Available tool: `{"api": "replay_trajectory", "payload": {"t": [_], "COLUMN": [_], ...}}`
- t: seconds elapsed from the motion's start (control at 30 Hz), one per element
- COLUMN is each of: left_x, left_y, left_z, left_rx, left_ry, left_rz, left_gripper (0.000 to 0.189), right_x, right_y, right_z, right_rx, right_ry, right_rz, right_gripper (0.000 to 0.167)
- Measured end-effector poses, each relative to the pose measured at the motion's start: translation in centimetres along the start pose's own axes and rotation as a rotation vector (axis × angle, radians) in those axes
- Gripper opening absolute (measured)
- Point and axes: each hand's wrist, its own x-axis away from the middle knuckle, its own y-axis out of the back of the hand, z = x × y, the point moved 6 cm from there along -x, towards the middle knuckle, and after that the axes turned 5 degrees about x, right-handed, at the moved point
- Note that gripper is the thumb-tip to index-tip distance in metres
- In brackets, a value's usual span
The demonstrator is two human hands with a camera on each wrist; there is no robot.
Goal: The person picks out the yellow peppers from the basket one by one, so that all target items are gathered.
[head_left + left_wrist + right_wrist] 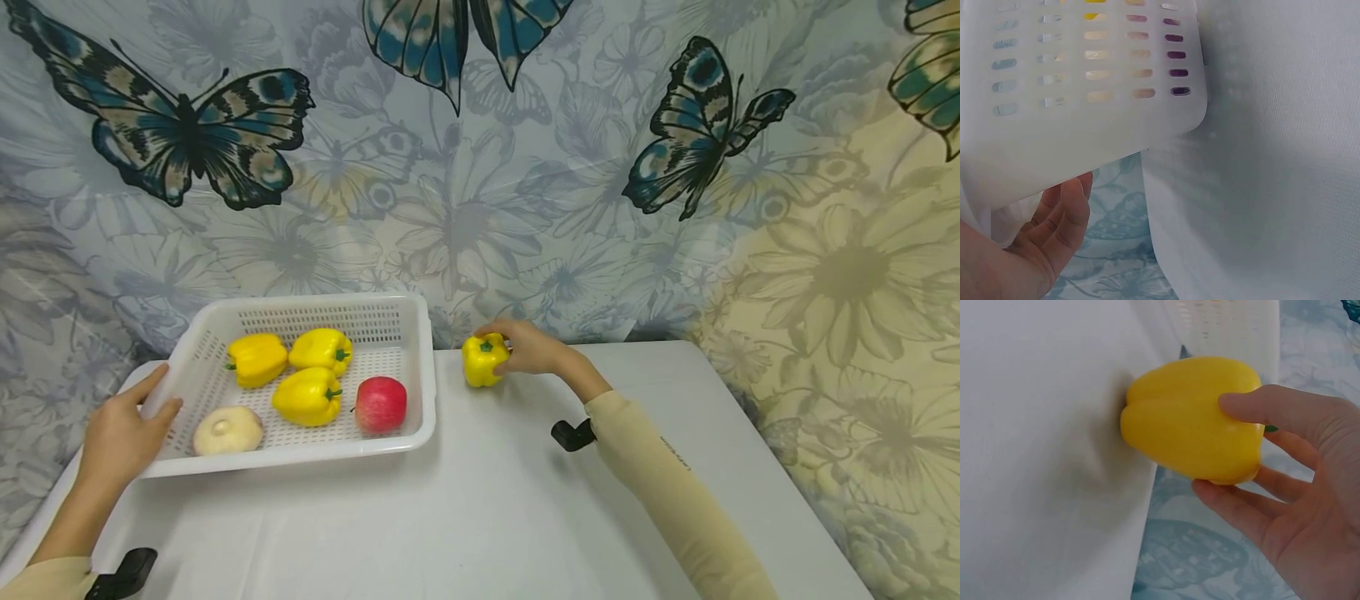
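Observation:
My right hand (528,347) holds a yellow bell pepper (482,360) by its upper part, just right of the white plastic basket (431,375). In the right wrist view the thumb lies on one side of the pepper (1188,419) and the fingers on the other; its green stem is mostly hidden. At the basket's left end, my left hand (123,433) grips the rim. The left wrist view shows fingers (1072,212) curled behind the basket wall (1054,153). Inside lie three yellow bell peppers (307,397), a red apple (381,406) and a pale round vegetable (228,431) with a knob on top.
The basket stands on a white-covered table (480,517), towards its back left. Behind the table hangs a cloth (465,217) printed with flowers and butterflies. Black wrist mounts (573,435) stick out from both sleeves.

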Motion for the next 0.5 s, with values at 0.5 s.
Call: {"api": "replay_trajectory", "payload": {"t": [0.5], "left_x": [-0.20], "left_y": [0.00], "left_z": [0.20], "left_rx": [0.004], "left_ry": [0.016], "left_rz": [0.011], "left_gripper": [0.057], "right_x": [0.52], "right_y": [-0.25], "right_z": [-0.35], "right_rx": [-0.024], "right_ry": [-0.026], "right_rz": [0.000], "right_gripper": [0.068]}}
